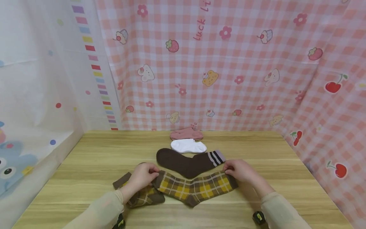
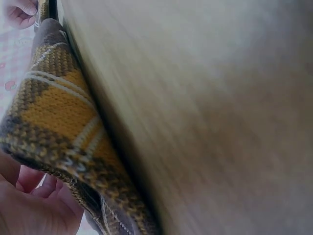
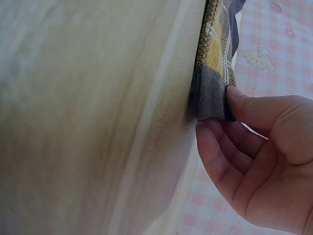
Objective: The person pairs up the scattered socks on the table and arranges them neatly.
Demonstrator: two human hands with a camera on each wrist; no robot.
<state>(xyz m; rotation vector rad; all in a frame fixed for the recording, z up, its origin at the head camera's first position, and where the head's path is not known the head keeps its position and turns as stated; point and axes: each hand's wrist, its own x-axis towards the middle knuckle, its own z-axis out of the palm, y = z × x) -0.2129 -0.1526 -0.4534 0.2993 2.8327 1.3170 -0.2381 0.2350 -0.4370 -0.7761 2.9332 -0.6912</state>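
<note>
A yellow-and-brown plaid sock [image 1: 193, 189] lies stretched sideways on the table, its heel toward the front edge. At its left end, the toe, my left hand [image 1: 144, 174] pinches the fabric between thumb and fingers. My right hand [image 1: 238, 170] holds the brown cuff [image 3: 211, 95] at the other end, thumb over its edge. A second plaid sock [image 1: 150, 195] lies bunched beneath my left wrist, partly covered by it. In the left wrist view, plaid knit [image 2: 61, 110] hides the left fingertips.
Just behind lies a dark brown sock [image 1: 183, 162] with a striped cuff. Beyond it are a white sock [image 1: 188, 146] and a pink sock [image 1: 186, 133] in a row. Patterned cloth [image 1: 200, 95] hangs behind the wooden table [image 1: 94, 159] and along both sides.
</note>
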